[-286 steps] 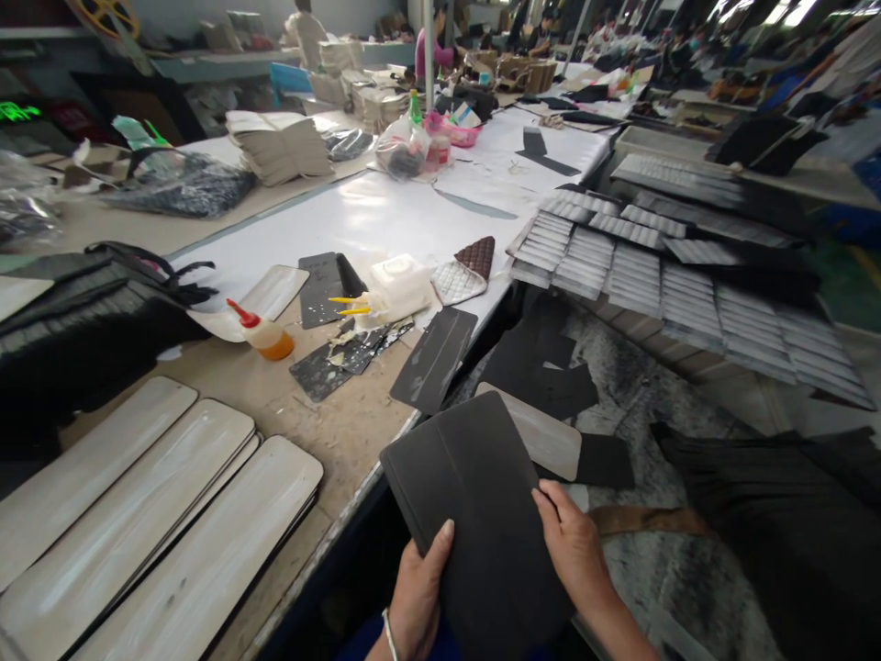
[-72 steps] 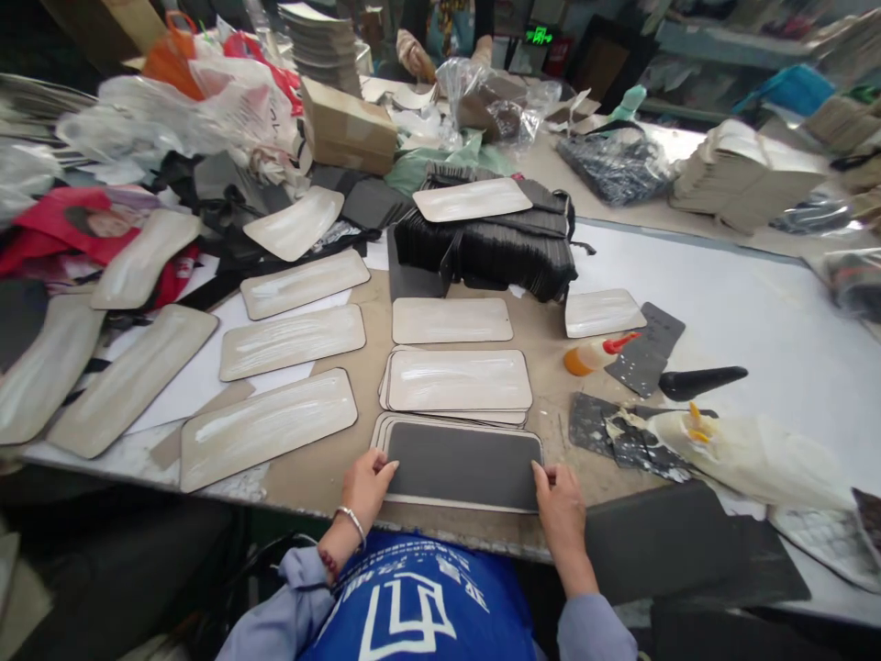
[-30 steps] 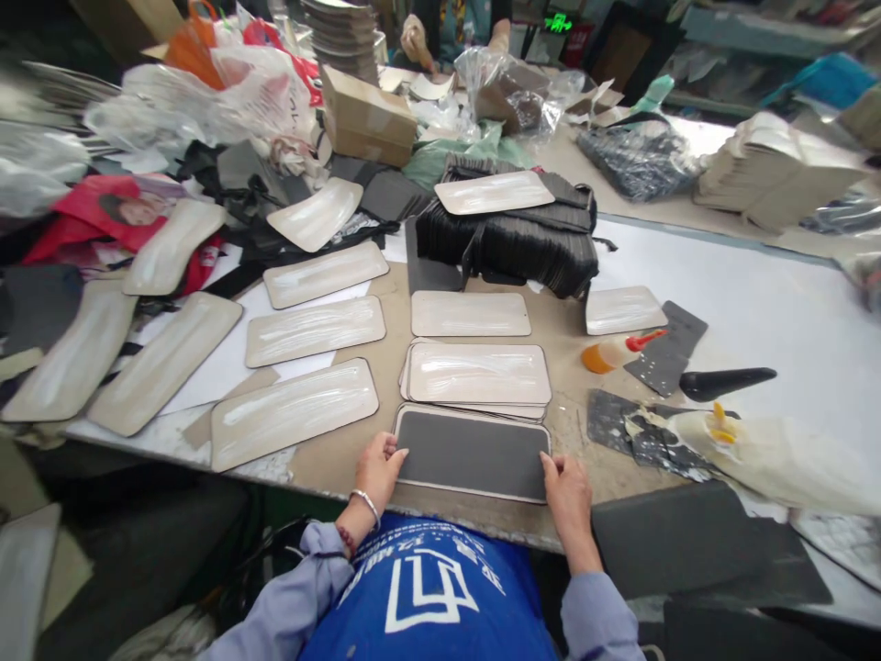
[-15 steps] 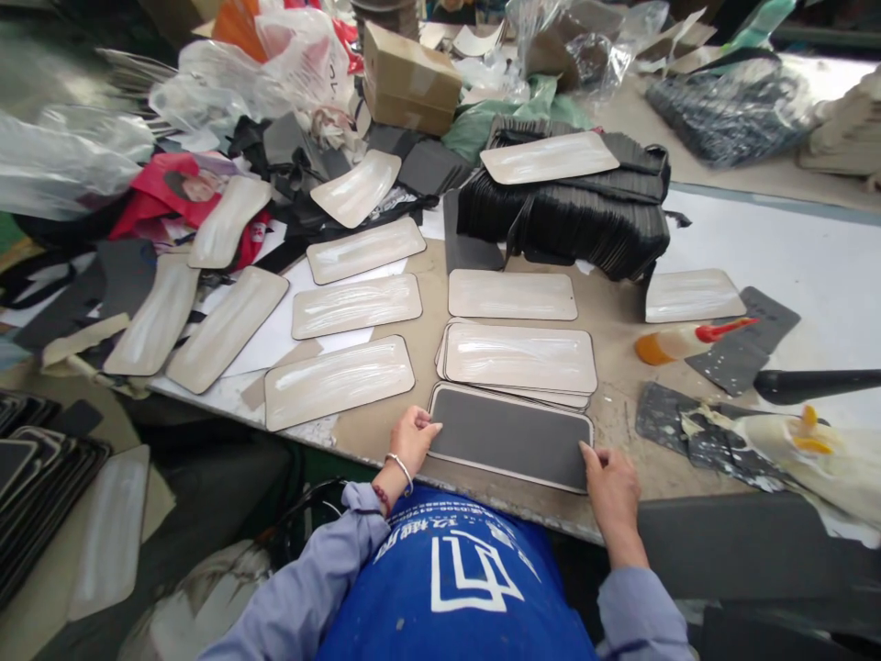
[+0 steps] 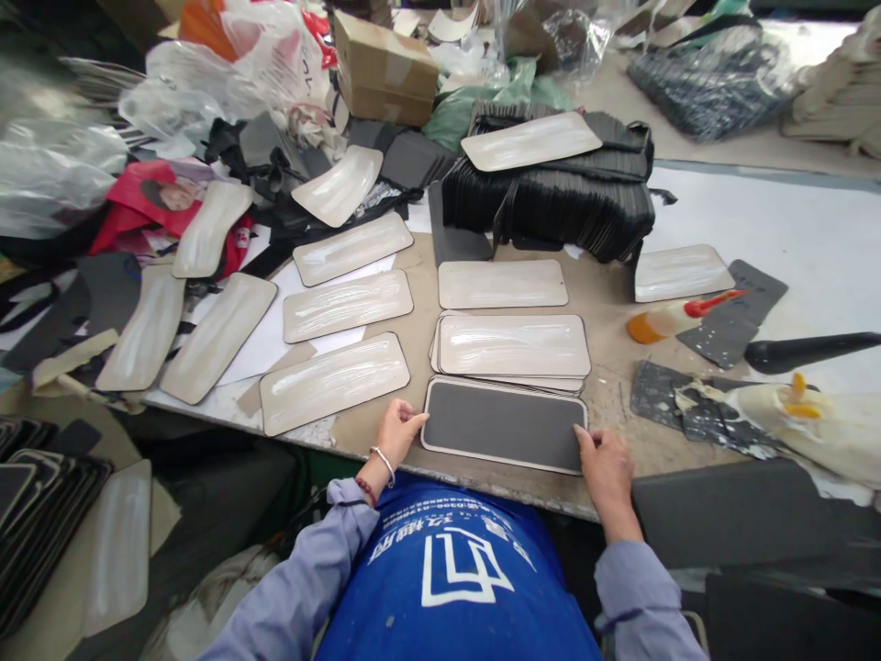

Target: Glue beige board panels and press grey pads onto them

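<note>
Between my hands lies a dark grey rectangular panel with a pale border and rounded corners, near the table's front edge. My left hand pinches its left end between thumb and fingers. At the right end, my right hand grips the edge the same way. Just behind it is a small stack of beige panels, the top one streaked with a shiny white coating. Another beige panel lies farther back. To the left, several similar coated panels are spread over the table and white paper.
A bundle of black pieces stands at the back with a beige panel on top. On the right are a glue bottle with a red nozzle, a black handle and a whitish container. A cardboard box and plastic bags sit behind.
The camera view has shifted slightly. Both hands keep hold of the grey panel's ends, and it now sits a little closer and squarer to the beige stack.
</note>
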A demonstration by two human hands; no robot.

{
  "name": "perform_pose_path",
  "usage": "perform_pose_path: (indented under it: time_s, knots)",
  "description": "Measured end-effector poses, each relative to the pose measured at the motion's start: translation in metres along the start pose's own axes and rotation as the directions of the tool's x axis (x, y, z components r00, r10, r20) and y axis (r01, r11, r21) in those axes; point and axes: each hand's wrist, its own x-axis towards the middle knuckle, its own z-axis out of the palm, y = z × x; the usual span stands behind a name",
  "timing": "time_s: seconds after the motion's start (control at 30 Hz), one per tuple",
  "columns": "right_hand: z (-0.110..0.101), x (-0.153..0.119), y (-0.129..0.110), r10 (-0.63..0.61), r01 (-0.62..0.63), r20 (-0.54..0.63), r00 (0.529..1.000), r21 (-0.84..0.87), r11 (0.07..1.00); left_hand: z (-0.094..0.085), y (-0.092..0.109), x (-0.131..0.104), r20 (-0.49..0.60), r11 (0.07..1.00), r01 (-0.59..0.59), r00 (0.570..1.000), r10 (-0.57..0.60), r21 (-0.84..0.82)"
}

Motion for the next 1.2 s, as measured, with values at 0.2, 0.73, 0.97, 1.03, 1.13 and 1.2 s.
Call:
perform_pose_path:
  time_s: [0.2, 0.73, 0.97, 1.03, 1.13, 1.2]
  knots:
    - [0.002, -0.002, 0.001, 0.006, -0.005, -0.024, 1.0, 0.033, 0.999, 0.009, 0.006, -0.017, 0.361, 0.539, -0.754, 0.655, 0.664, 0.375]
    - [0.005, -0.005, 0.002, 0.027, -0.024, -0.057, 0.998, 0.068, 0.997, 0.023, -0.011, -0.016, 0.539, 0.273, -0.872, 0.47, 0.699, 0.406]
    - [0.003, -0.005, 0.001, 0.026, -0.022, -0.046, 0.999, 0.074, 0.997, 0.019, -0.005, -0.017, 0.577, 0.231, -0.871, 0.466, 0.671, 0.435]
    - [0.003, -0.005, 0.001, 0.018, -0.015, -0.042, 0.999, 0.07, 0.997, 0.02, 0.0, -0.018, 0.557, 0.238, -0.857, 0.485, 0.674, 0.457]
    - [0.002, -0.005, 0.0, -0.002, 0.004, -0.032, 0.999, 0.064, 0.998, 0.023, 0.007, -0.018, 0.518, 0.278, -0.825, 0.534, 0.668, 0.492]
    - [0.001, -0.004, 0.0, -0.017, 0.018, -0.025, 1.0, 0.053, 0.998, 0.024, 0.01, -0.018, 0.508, 0.303, -0.816, 0.552, 0.662, 0.492]
